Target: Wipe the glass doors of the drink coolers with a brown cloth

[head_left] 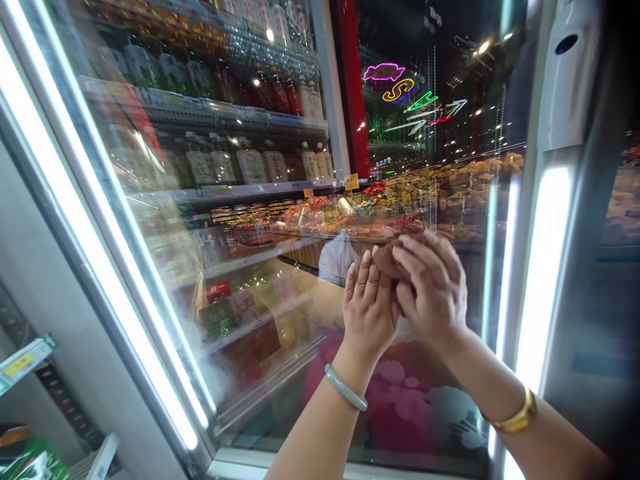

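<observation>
My right hand [434, 283], with a gold bangle [515, 412] on the wrist, grips a bunched brown cloth [390, 259]. The cloth is up against the glass door [280, 413] of a drinks cooler. Close beside it, my left hand [369, 303] lies with its fingers stretched out over the glass, near the cloth's left edge. A pale green bangle [345, 388] circles the left wrist. Part of the cloth is hidden behind the right fingers.
Behind the glass, bottles [250, 163] stand on several shelves. Lit strips [545, 260] run along the door frame on both sides. A white fitting [570, 87] is mounted at the upper right. Packaged goods [30, 460] sit at the lower left. Reflections of shop displays and neon signs overlay the door.
</observation>
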{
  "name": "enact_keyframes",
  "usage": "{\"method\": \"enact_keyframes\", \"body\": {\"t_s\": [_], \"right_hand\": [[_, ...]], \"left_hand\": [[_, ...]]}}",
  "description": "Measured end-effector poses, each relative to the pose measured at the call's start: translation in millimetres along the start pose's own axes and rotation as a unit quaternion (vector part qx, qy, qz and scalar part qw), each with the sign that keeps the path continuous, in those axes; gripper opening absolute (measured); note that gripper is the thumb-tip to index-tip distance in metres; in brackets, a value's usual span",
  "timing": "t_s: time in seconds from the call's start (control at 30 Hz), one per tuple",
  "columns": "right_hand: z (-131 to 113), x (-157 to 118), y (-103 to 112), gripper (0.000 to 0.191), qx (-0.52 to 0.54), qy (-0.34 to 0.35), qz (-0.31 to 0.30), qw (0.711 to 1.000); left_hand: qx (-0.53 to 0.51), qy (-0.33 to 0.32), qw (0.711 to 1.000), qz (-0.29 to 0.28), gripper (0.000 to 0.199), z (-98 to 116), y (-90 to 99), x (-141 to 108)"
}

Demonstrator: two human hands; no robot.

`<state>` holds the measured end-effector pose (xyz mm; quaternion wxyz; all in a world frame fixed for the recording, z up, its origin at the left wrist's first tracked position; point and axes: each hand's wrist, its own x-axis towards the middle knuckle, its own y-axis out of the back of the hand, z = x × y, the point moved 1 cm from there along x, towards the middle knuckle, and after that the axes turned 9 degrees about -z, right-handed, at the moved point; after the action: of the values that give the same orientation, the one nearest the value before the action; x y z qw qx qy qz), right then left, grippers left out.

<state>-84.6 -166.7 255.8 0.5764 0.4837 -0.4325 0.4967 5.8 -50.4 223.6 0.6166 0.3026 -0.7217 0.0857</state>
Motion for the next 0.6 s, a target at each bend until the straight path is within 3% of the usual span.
{"method": "enact_keyframes", "body": {"t_s": [0.1, 0.17, 0.27, 0.33, 0.4, 0.5, 0.6], "right_hand": [[1, -36, 3, 0.072, -0.004, 0.048, -0.035, 0.998], [4, -46, 4, 0.068, -0.009, 0.022, -0.037, 0.999], [-3, -28, -2, 0.061, -0.009, -0.058, 0.012, 0.998], [-18, -15, -11, 0.059, -0.015, -0.063, 0.035, 0.997], [-34, -19, -20, 0.058, -0.013, -0.017, 0.005, 1.000], [-45, -56, -22, 0.056, -0.004, 0.041, -0.059, 0.997], [-41, -79, -16, 0.054, -0.013, 0.003, -0.080, 0.997]], "left_hand": [[-0.010, -0.010, 0.999, -0.035, 0.070, -9, 7.3, -6], [-0.005, -0.007, 0.999, -0.047, 0.072, -15, 12.2, -7], [0.014, 0.013, 1.000, -0.024, 0.073, -22, 17.0, -3], [0.027, 0.027, 0.999, -0.008, 0.071, -27, 17.9, -1], [0.035, 0.036, 0.999, -0.010, 0.070, -33, 17.8, -6], [0.042, 0.037, 0.998, -0.036, 0.069, -43, 18.2, -24], [0.051, 0.030, 0.997, -0.056, 0.069, -48, 19.7, -43]]}}
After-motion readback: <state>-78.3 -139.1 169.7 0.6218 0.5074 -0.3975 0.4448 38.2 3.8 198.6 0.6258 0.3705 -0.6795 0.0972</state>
